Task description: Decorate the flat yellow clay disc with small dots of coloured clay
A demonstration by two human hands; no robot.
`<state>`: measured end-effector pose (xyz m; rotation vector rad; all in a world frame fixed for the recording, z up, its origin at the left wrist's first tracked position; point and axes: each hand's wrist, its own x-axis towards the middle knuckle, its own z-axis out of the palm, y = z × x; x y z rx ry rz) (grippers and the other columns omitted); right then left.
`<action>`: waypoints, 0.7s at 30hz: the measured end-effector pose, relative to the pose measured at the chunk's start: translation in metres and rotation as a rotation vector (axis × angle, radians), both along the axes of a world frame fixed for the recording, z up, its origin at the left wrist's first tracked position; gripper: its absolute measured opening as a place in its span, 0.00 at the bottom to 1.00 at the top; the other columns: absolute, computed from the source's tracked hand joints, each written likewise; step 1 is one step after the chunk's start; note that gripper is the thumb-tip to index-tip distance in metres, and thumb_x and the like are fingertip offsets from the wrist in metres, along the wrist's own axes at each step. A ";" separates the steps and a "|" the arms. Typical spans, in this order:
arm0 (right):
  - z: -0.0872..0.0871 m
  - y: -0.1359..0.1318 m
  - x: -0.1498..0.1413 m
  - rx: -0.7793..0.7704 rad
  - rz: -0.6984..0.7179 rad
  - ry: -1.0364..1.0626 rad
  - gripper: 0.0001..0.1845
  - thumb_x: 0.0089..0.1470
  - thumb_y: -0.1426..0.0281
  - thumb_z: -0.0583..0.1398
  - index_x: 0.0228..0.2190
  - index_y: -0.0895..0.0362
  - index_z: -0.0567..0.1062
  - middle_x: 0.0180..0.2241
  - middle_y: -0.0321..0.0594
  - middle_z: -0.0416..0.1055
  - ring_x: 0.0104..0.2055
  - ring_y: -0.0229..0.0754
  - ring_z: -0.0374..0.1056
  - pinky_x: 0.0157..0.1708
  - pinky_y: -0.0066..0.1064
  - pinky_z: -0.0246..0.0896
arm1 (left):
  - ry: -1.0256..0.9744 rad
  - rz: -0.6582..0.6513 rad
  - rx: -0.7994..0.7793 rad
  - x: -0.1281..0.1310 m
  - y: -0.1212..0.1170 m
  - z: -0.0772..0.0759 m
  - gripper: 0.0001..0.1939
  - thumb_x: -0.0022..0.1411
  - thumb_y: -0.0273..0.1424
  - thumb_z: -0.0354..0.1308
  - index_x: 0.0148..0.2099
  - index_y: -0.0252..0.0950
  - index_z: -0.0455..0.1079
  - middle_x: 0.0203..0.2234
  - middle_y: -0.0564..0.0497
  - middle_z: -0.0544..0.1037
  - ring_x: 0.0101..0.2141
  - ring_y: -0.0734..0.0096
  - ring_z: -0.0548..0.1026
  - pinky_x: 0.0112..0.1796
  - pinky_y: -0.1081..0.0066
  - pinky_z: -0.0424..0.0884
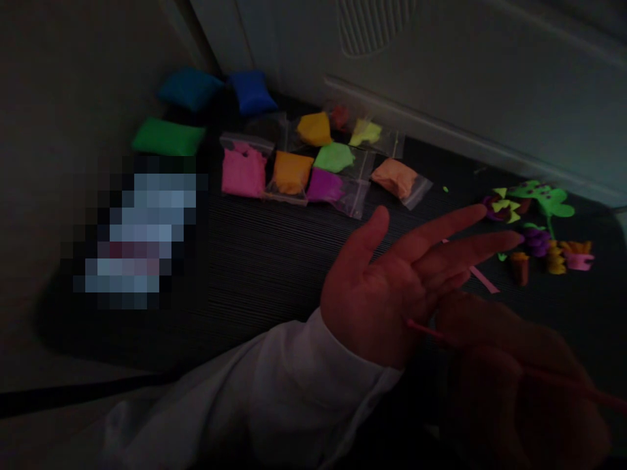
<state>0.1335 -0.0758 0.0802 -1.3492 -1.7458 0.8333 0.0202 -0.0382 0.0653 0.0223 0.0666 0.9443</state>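
My left hand (392, 281) lies palm up over a dark ribbed mat (255, 261), fingers stretched out toward small clay figures (533, 222). A thin pink clay strand (424, 328) rests on the palm near the wrist. My right hand (509, 372) is in deep shadow at lower right, fingers closed in a pinch on the strand, which trails off to the right (607, 398). A white sleeve (274, 398) covers my left arm.
Several small bags of coloured clay lie at the back of the mat: pink (242, 171), orange (292, 171), green (168, 136), blue (252, 90). A pink strip (482, 277) lies near the figures. A pale wall panel (441, 72) runs behind. A blurred patch covers the left.
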 end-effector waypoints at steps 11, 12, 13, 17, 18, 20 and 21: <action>-0.004 -0.001 0.003 0.066 0.081 0.013 0.08 0.47 0.73 0.50 0.24 0.59 0.69 0.21 0.38 0.65 0.26 0.38 0.64 0.25 0.35 0.60 | 0.013 -0.024 0.029 0.000 0.000 0.000 0.33 0.54 0.51 0.34 0.55 0.36 0.53 0.48 0.47 0.66 0.56 0.66 0.51 0.54 0.69 0.46; -0.003 -0.001 0.003 0.035 0.085 -0.016 0.10 0.48 0.71 0.50 0.22 0.59 0.69 0.21 0.39 0.65 0.25 0.39 0.64 0.25 0.35 0.60 | 0.009 -0.022 0.023 0.000 0.000 0.000 0.33 0.55 0.50 0.33 0.55 0.35 0.53 0.48 0.46 0.65 0.55 0.66 0.51 0.54 0.69 0.46; -0.002 0.000 0.002 0.017 0.086 -0.043 0.12 0.49 0.69 0.49 0.21 0.59 0.68 0.20 0.40 0.65 0.25 0.39 0.64 0.25 0.36 0.60 | 0.006 -0.020 0.017 0.000 0.000 0.000 0.33 0.55 0.50 0.33 0.55 0.35 0.53 0.49 0.46 0.64 0.55 0.65 0.51 0.54 0.69 0.45; -0.003 -0.001 0.003 0.084 0.047 -0.060 0.10 0.49 0.71 0.50 0.22 0.57 0.68 0.21 0.38 0.65 0.27 0.39 0.65 0.27 0.35 0.61 | 0.017 -0.015 0.014 0.000 0.000 0.001 0.33 0.55 0.49 0.33 0.56 0.34 0.52 0.50 0.45 0.64 0.55 0.65 0.51 0.55 0.68 0.41; -0.003 -0.002 0.004 0.099 0.035 -0.053 0.08 0.48 0.71 0.50 0.23 0.57 0.68 0.21 0.38 0.66 0.27 0.39 0.65 0.27 0.35 0.61 | 0.016 -0.017 0.020 0.000 0.000 0.001 0.33 0.55 0.49 0.33 0.55 0.34 0.53 0.50 0.45 0.64 0.55 0.65 0.51 0.55 0.67 0.40; -0.004 -0.004 0.005 0.098 0.029 -0.044 0.07 0.49 0.70 0.51 0.26 0.56 0.68 0.22 0.38 0.66 0.28 0.40 0.65 0.28 0.36 0.61 | 0.009 -0.018 0.027 0.000 0.001 0.000 0.33 0.55 0.50 0.33 0.56 0.34 0.52 0.50 0.45 0.63 0.55 0.65 0.51 0.55 0.67 0.39; -0.005 -0.004 0.005 0.085 0.035 -0.045 0.08 0.49 0.69 0.51 0.26 0.56 0.68 0.22 0.38 0.66 0.28 0.40 0.65 0.28 0.37 0.61 | 0.011 -0.017 0.028 0.000 0.001 -0.001 0.33 0.55 0.50 0.32 0.56 0.34 0.52 0.50 0.44 0.63 0.55 0.65 0.51 0.55 0.67 0.39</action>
